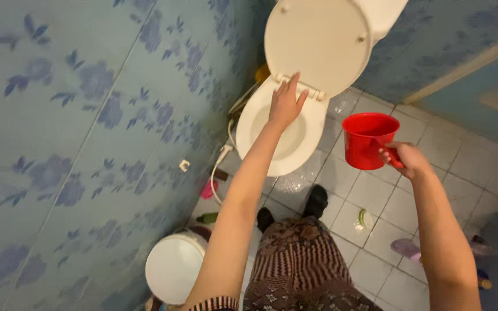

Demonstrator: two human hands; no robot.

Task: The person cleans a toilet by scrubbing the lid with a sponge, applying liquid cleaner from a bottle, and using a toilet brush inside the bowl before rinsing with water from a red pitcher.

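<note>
Toilet (295, 124), white, with its lid (316, 43) raised against the cistern; the bowl lies ahead of the person, its long axis running from the hinges toward the person's feet. The left hand (286, 103) is stretched forward, fingers spread and flat, holding nothing, its fingertips at the hinge end of the seat rim just below the raised lid. The right hand (410, 160) is closed around the handle of 1 red plastic dipper (369, 139), held upright in the air to the right of the bowl and apart from it; whether it holds water cannot be told. The left hand is the nearer of the 2 to the toilet. A white hose (221, 167) hangs beside the bowl against the blue flowered wall tiles (87, 115). 1 white round lidded bucket (174, 268) stands near the wall at lower left. The wet grey floor tiles (376, 196) carry small litter; nothing lies between dipper and bowl.
</note>
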